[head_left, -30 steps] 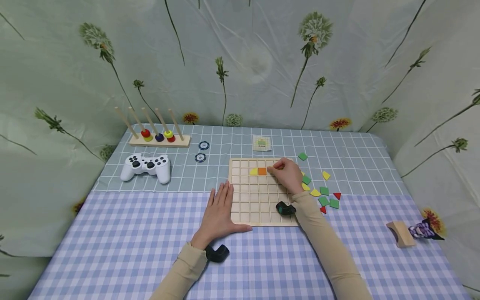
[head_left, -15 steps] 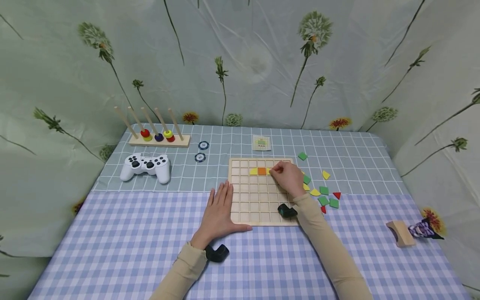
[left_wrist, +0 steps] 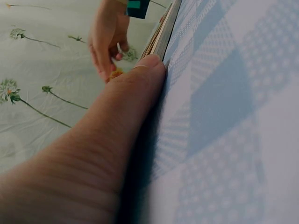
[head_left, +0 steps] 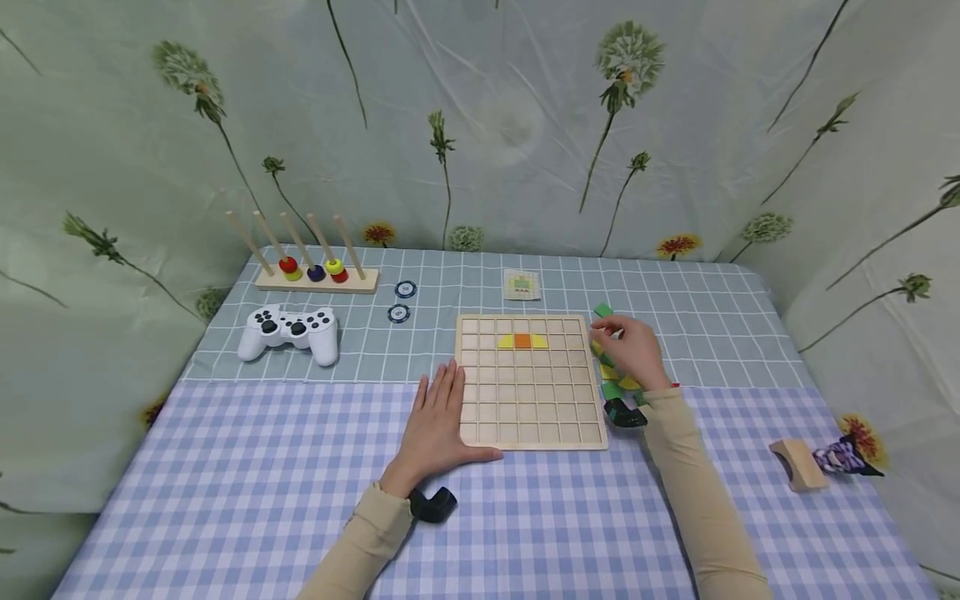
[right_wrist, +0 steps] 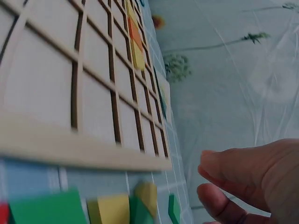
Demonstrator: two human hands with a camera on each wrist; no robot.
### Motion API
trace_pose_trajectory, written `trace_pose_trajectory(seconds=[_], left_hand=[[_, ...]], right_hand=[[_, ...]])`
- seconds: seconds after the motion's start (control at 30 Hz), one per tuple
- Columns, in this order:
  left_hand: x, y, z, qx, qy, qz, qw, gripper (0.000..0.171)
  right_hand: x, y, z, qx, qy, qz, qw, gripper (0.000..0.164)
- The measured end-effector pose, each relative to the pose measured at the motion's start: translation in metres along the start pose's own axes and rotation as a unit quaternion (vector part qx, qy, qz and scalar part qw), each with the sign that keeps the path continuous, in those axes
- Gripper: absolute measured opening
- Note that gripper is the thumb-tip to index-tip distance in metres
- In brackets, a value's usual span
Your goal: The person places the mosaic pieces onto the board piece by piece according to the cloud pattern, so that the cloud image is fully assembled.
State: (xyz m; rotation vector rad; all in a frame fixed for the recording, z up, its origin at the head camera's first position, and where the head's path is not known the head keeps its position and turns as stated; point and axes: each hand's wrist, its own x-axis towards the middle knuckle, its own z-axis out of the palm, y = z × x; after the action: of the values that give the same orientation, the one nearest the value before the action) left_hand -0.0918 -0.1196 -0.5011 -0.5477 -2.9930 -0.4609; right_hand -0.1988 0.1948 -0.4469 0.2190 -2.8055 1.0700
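A wooden grid board (head_left: 532,408) lies on the table. In one of its upper rows an orange square (head_left: 522,341) sits between two yellow pieces with curved edges, the left yellow piece (head_left: 506,342) and the right yellow piece (head_left: 540,342). My left hand (head_left: 431,429) lies with straight fingers along the board's left edge, its thumb (left_wrist: 135,84) against the front edge. Beyond the board's right edge, my right hand (head_left: 633,350) hovers over loose pieces, fingers loosely bent, nothing visible between thumb and index. Green (right_wrist: 49,210) and yellow blocks (right_wrist: 114,209) lie below it; the hand hides some.
A small pattern card (head_left: 521,284) lies behind the board. To the left are a white game controller (head_left: 290,332), a peg stand (head_left: 318,282) with coloured beads and two poker chips (head_left: 399,313). A wooden arch block (head_left: 800,465) stands far right.
My right hand let go of the right yellow piece beside the orange square, then moved right, off the board and over the loose pieces. The left hand stayed in place.
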Motion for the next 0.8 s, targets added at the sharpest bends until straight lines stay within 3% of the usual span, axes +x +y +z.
trace_pose_trajectory(seconds=[0.17,0.33,0.57,0.8], left_hand=[[0.000,-0.001,-0.001,0.004,0.001,0.002,1.0000,0.134],[-0.001,0.000,-0.001,0.004,-0.003,-0.001,1.0000,0.134],[0.000,0.001,-0.001,0.000,-0.002,0.000,1.0000,0.133],[-0.001,0.001,-0.002,-0.003,0.008,0.006,0.9999,0.133]], right_hand=[[-0.004,0.010,-0.011,-0.014,-0.028,0.020,0.999,0.019],[-0.006,0.016,-0.008,-0.039,-0.059,0.034,0.997,0.025],[-0.008,0.016,-0.003,-0.070,-0.038,0.028,0.996,0.027],[-0.006,0.009,0.000,-0.056,-0.043,0.061,0.996,0.023]])
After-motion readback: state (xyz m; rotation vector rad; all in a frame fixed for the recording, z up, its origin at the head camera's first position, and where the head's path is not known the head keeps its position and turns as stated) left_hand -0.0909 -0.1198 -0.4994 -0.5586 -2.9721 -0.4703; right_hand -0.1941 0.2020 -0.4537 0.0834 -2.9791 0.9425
